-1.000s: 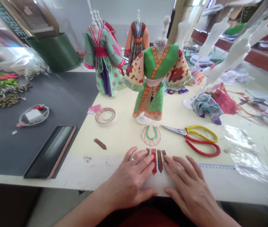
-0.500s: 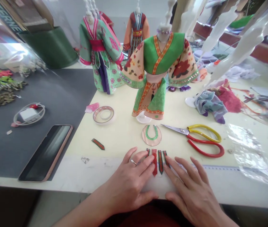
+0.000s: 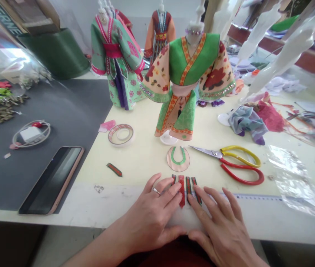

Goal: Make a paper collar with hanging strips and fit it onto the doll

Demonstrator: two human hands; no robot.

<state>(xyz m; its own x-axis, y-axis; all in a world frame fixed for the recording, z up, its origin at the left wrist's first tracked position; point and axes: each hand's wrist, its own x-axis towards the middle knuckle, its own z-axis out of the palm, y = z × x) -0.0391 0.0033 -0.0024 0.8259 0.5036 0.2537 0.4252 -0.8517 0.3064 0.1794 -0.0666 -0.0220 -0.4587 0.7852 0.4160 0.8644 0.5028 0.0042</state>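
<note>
Close to the middle of the surface's [image 3: 143, 159] near edge, four small ribbon-like strips lie side by side: a red strip [image 3: 181, 190] and three dark-edged strips [image 3: 188, 184], one to its left and two to its right. The left hand [image 3: 153, 209] rests its fingertips on the red strip and partly covers the dark-edged one beside it; the right hand [image 3: 220, 218] lays its fingers on the two at the right of the row. Neither grip is closed around anything; both are released, fingers spread and thumbs well apart from the strips (a ring [image 3: 156, 191] sits on one left finger).

As far as can be judged, the row is largely set out, with fairly even gaps. Another dark-edged piece, a lone strip [image 3: 114, 170], lies outside it, towards the surface's left side. Just beyond the row, a round pink piece [image 3: 171, 163] with a green band lies flat, apart from any garment. Farther back stands a miniature green outfit [image 3: 206, 55], its trim and sleeves in place. Scissors [image 3: 229, 159] lie untouched towards the right edge.
</note>
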